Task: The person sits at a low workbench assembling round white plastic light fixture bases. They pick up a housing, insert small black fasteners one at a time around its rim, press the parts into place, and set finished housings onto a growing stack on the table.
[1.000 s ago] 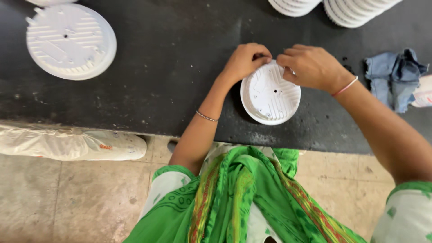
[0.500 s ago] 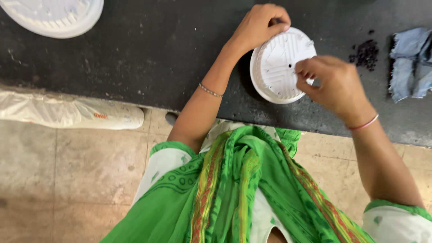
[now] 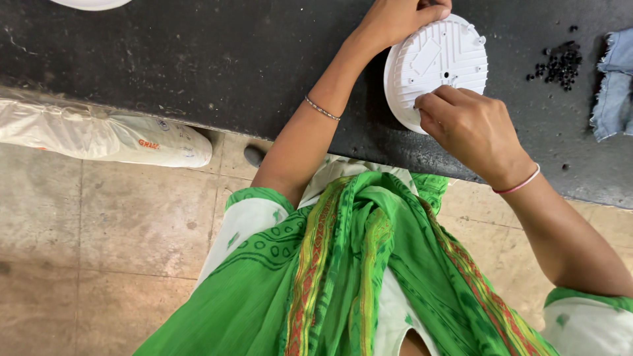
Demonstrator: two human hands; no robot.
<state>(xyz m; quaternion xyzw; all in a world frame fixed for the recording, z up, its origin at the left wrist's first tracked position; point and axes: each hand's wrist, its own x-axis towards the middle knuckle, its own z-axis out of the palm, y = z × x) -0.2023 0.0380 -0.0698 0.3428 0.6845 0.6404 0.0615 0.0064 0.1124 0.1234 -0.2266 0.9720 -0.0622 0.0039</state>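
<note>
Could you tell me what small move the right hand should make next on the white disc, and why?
Probably press the right hand fingertips down at the white disc near edge: they pinch there over a hole, while the left hand steadies the far rim on the black bench.

One round white plastic disc (image 3: 438, 66) lies on the dark worktop (image 3: 198, 59), with two hands on it, the left hand (image 3: 402, 20) and the right hand (image 3: 471, 128). To the right of the disc sit one heap of small black beads (image 3: 559, 64), too many and too small to count, and one blue denim scrap (image 3: 613, 86). Left of the disc, one more white piece (image 3: 89, 3) shows at the top edge, and one white sack (image 3: 105, 138) lies below the worktop's edge.
</note>
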